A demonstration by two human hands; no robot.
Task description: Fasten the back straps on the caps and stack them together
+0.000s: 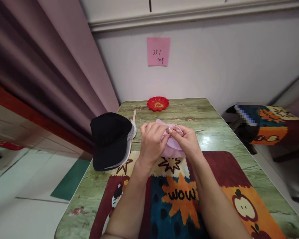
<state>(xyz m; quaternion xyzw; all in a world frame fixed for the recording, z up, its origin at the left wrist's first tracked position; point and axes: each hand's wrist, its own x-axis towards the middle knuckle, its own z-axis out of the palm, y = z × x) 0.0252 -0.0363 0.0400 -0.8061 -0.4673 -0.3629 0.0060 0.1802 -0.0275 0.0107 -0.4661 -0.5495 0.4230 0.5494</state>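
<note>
Over the far edge of the mat, my left hand (151, 141) and my right hand (189, 142) meet at a light pink cap (173, 152). Both hands are closed, pinching its strap edge around a small metal buckle (168, 131). My fingers cover much of the cap, so its full shape is hidden. To the left lies a black cap (111, 131), stacked on a white cap (133, 131) whose brim edge and pale strap stick out from under it.
A red scalloped dish (157, 103) stands at the table's far end. A patterned mat (214, 166) covers the near part of the green marbled table (189, 111). Behind is a wall with a pink note (158, 51). A curtain (72, 49) hangs at left; a cloth-covered seat (276, 124) is at right.
</note>
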